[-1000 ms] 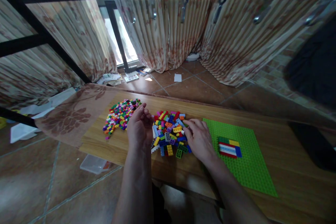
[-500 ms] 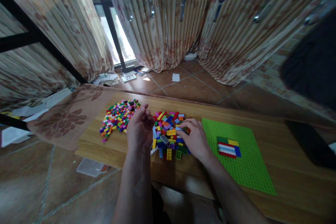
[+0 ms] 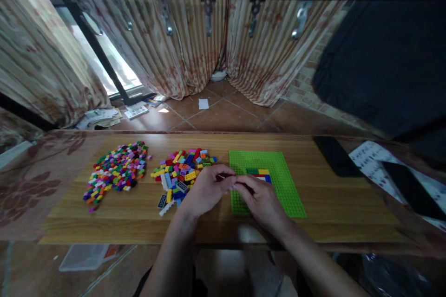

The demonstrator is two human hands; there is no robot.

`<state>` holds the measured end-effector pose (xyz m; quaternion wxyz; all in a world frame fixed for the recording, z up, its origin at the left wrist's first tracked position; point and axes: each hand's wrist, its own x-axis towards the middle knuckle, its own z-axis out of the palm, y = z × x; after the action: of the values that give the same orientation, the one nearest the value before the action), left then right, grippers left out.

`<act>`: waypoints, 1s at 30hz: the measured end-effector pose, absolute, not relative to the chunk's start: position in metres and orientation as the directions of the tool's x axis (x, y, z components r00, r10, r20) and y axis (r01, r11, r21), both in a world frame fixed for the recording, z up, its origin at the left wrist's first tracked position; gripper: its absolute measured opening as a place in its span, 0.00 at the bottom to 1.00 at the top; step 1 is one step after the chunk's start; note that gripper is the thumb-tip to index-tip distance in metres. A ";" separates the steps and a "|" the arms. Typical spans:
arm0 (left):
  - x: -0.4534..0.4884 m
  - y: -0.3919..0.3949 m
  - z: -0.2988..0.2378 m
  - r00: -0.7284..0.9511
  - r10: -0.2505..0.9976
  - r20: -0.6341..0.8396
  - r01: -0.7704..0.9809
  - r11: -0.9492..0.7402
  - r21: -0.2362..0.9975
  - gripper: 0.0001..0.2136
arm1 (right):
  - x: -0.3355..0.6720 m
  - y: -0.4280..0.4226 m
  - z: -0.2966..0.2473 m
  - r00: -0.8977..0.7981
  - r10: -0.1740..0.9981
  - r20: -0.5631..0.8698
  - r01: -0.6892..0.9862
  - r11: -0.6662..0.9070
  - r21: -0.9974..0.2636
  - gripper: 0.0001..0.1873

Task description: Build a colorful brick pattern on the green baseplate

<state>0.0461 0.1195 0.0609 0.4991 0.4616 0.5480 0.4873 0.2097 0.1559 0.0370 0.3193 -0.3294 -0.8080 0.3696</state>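
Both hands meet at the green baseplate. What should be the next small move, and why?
Probably shift the left hand and right hand slightly right, to the striped brick block on the green baseplate. Their fingertips meet at its left edge, seemingly pinching something small, and the block lies just beyond them.

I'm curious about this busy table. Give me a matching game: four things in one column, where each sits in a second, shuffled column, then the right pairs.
Things:
1. pile of tiny bricks
2. green baseplate
3. black phone
4. clear plastic box

Places:
A. on the floor tiles, below the near edge of the table
B. partly under the right hand
C. on the wood, furthest left
D. on bare wood toward the right end

Pairs: 1-C, 2-B, 3-D, 4-A.
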 end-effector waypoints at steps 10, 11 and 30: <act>0.096 0.124 0.038 0.043 0.978 -0.202 0.294 0.181 0.938 0.08 | 0.279 0.166 0.028 -0.600 0.777 0.192 0.470 0.536 -0.701 0.08; 0.095 0.124 0.038 0.036 0.982 -0.186 0.329 0.164 0.930 0.08 | 0.283 0.168 0.026 -0.584 0.791 0.184 0.497 0.527 -0.689 0.07; 0.098 0.138 0.033 -0.108 0.986 -0.129 0.531 0.167 0.831 0.07 | 0.280 0.181 0.008 -0.481 0.836 0.266 0.515 0.514 -0.686 0.05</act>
<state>0.0980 0.1383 0.0334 0.3598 0.5628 0.6738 0.3158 0.2802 0.1813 0.0075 0.2982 -0.4132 -0.8174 0.2687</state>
